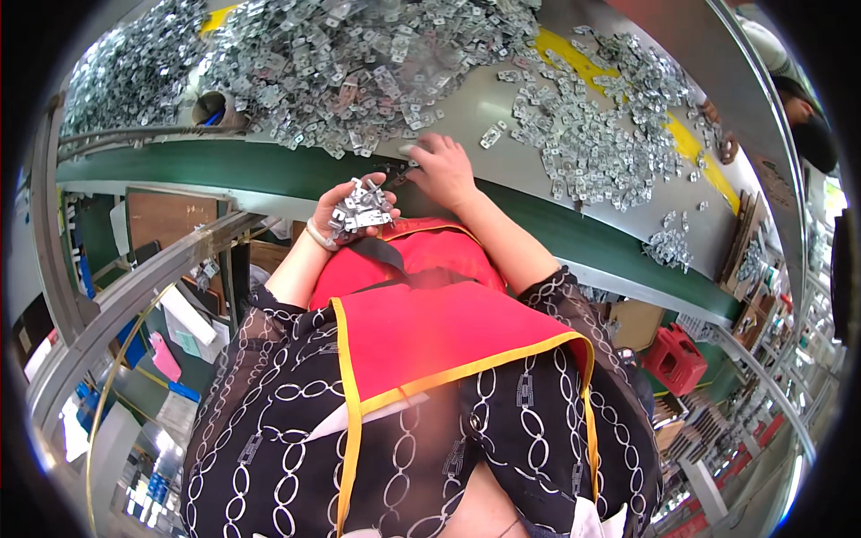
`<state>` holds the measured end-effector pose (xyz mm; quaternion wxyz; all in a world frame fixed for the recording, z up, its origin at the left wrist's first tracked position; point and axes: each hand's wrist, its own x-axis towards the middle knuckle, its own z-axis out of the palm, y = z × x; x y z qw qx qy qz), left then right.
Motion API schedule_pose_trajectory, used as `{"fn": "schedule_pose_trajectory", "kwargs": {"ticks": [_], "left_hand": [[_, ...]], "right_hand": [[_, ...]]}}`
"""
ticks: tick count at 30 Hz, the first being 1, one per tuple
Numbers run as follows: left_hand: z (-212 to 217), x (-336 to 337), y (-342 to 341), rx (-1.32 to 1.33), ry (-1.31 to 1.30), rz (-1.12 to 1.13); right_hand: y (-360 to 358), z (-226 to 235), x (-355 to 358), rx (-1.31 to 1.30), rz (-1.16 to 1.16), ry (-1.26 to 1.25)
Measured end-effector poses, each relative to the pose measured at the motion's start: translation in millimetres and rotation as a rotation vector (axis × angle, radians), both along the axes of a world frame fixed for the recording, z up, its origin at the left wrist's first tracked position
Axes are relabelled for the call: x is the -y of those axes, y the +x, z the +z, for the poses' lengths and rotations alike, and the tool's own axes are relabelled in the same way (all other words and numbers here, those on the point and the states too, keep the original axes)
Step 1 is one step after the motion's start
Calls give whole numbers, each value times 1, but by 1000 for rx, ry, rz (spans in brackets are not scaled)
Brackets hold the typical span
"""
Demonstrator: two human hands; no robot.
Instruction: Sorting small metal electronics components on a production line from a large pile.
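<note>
My left hand is cupped palm up in front of the table edge. It is closed around a handful of small silvery stamped metal parts. To the right of it, my right hand is at the table's near edge, with its fingers bent and drawn together. A small dark piece shows beneath those fingertips; its kind and whether they grip it are unclear. Just beyond both hands spreads a large heap of the same metal parts. One loose metal part lies apart on the tabletop.
More metal parts lie scattered on the right, across a yellow strip. A short tube-like holder stands at the left by a metal rail. At the far right is another person. A red stool stands below the table.
</note>
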<state>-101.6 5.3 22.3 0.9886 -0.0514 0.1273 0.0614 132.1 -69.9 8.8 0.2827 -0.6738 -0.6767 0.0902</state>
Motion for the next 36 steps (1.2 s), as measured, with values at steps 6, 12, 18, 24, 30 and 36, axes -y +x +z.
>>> {"fn": "schedule_pose_trajectory", "kwargs": {"ticks": [6, 12, 18, 24, 30, 36], "left_hand": [[-3, 1, -9, 9, 43, 39], [-10, 0, -5, 64, 57, 42], [-3, 1, -16, 63, 16, 83], [1, 5, -39, 67, 51, 137], [-2, 8, -34, 91, 52, 134], [-6, 3, -19, 90, 28, 79]], "right_hand": [[42, -12, 23, 80, -54, 28], [49, 10, 70, 48, -214, 50], [-5, -6, 44, -120, 134, -91], [-19, -44, 24, 33, 234, -181], [0, -27, 48, -155, 62, -53], [67, 5, 89, 3, -426, 64]]}}
